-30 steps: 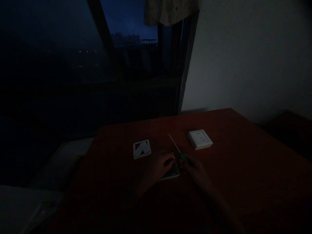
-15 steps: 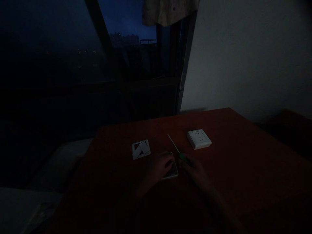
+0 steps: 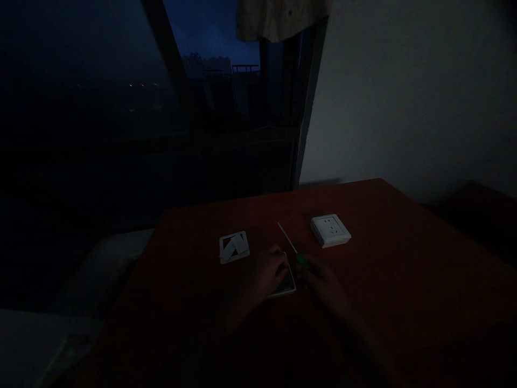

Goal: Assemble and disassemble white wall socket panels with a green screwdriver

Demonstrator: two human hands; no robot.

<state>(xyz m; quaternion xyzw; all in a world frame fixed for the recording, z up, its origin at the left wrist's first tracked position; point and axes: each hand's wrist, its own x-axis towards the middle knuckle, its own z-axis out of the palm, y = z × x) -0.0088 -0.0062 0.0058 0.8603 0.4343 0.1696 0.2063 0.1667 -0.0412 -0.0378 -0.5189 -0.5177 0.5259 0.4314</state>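
Observation:
My right hand point(image 3: 321, 277) is closed round the green handle of a screwdriver point(image 3: 288, 238), whose thin shaft points away and to the left. Over a white-edged square box with a dark inside point(image 3: 287, 288), my left hand point(image 3: 270, 272) curls with its fingers bent together. Whatever those fingers pinch is too dark and small to make out. The hand covers most of the box's left side. Behind the left hand lies a white square frame point(image 3: 234, 261) with white flat strips point(image 3: 235, 246) across it. A white wall socket on a box point(image 3: 331, 230) sits to the right of the screwdriver tip.
The reddish-brown table point(image 3: 404, 258) reaches back to a dark window point(image 3: 226, 134) and a pale wall point(image 3: 404, 97). A piece of curtain point(image 3: 283, 19) hangs at the top. The room is very dim, and the near side of the table is almost black.
The left hand's fingers shift slightly over the square box. The right hand and screwdriver keep almost the same place; the whole view drifts a little.

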